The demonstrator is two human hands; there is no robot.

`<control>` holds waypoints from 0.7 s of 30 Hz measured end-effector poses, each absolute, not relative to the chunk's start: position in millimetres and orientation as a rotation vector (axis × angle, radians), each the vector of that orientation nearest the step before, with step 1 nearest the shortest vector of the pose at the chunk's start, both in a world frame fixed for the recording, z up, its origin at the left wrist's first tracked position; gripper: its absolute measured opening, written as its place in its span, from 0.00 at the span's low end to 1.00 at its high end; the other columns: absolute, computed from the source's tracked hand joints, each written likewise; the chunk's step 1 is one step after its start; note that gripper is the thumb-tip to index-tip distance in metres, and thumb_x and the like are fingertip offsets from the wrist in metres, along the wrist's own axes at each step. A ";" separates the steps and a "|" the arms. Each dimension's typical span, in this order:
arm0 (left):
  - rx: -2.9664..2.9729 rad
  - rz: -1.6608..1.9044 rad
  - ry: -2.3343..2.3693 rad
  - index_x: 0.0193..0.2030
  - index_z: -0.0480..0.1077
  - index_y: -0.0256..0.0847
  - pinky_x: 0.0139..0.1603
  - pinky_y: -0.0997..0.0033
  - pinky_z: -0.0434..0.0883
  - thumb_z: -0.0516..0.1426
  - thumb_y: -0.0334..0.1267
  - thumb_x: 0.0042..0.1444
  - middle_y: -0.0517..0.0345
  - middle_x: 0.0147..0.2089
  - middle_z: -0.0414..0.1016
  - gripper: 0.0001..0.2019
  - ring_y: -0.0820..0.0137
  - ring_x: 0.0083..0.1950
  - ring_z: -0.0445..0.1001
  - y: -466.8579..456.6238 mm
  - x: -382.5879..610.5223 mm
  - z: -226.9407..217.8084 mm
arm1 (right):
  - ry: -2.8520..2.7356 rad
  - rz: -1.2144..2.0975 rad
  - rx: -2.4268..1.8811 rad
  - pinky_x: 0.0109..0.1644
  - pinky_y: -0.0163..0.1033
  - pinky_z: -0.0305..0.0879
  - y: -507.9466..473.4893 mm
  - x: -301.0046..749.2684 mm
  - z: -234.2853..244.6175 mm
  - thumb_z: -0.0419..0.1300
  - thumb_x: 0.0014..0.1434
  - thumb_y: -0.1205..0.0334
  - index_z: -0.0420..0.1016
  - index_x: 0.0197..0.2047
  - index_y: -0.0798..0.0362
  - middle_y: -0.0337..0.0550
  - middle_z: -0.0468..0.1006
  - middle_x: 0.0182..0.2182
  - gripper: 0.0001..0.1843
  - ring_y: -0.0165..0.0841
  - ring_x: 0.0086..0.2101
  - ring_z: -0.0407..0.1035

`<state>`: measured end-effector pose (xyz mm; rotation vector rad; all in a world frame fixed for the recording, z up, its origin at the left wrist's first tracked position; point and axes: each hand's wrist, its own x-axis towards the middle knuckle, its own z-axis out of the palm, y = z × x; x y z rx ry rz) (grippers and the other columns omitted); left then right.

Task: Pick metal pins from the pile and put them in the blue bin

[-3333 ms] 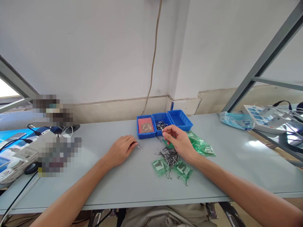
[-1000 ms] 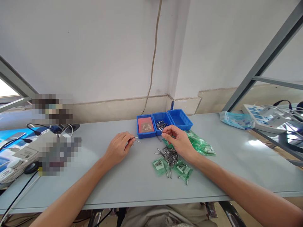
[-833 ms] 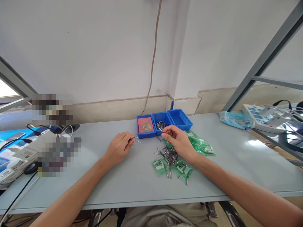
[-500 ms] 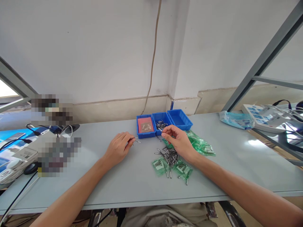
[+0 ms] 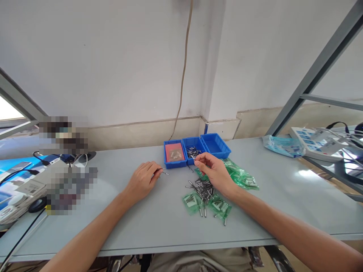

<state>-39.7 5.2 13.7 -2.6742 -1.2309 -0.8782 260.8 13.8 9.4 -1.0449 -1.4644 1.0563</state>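
My left hand (image 5: 143, 180) rests on the grey table (image 5: 159, 219), fingers curled, pinching thin metal pins (image 5: 163, 172) that stick out to the right. My right hand (image 5: 214, 170) hovers just in front of the blue bins, thumb and fingers pinched on something small I cannot make out. Under and beside it lies a pile of metal pins (image 5: 202, 189) mixed with small green bags (image 5: 218, 206). Three blue bins stand at the back: the left one (image 5: 174, 153) has a red lining, the middle one (image 5: 193, 151) holds pins, the right one (image 5: 215, 144) looks bare.
More green bags (image 5: 241, 176) lie right of my right hand. Cables and devices (image 5: 25, 185) crowd the left end. A light blue packet (image 5: 280, 145) and a white power strip (image 5: 314, 145) lie at the right near a grey metal frame (image 5: 309, 71). A wall cord (image 5: 183, 75) hangs behind.
Both hands stay almost in place; the view has tipped slightly, so everything sits a little lower. Since 3.3 s ago my left hand lifted pins off the table into a pinch.
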 end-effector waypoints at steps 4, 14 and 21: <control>-2.738 -0.788 -1.268 0.43 0.67 0.42 0.42 0.65 0.66 0.47 0.38 0.77 0.58 0.38 0.73 0.11 0.66 0.36 0.69 5.9 -40.3 12.1 | -1.477 1.055 -1.067 0.34 0.40 0.63 13.1 261.2 10.5 0.63 0.66 0.45 0.77 0.43 0.47 0.39 0.74 0.33 0.14 0.34 0.30 0.64; -2.748 -0.762 -1.269 0.42 0.67 0.42 0.42 0.65 0.66 0.48 0.40 0.77 0.58 0.37 0.72 0.12 0.67 0.36 0.69 8.0 -41.7 9.3 | -1.479 1.063 -1.083 0.34 0.40 0.64 12.1 260.7 12.9 0.63 0.65 0.45 0.77 0.42 0.48 0.40 0.76 0.33 0.15 0.34 0.30 0.65; -2.729 -0.774 -1.240 0.40 0.68 0.41 0.41 0.66 0.65 0.48 0.40 0.77 0.58 0.35 0.71 0.14 0.67 0.35 0.67 8.0 -40.6 10.1 | -1.478 1.066 -1.100 0.35 0.40 0.64 10.7 259.8 15.1 0.63 0.65 0.46 0.77 0.43 0.49 0.41 0.76 0.34 0.15 0.34 0.30 0.65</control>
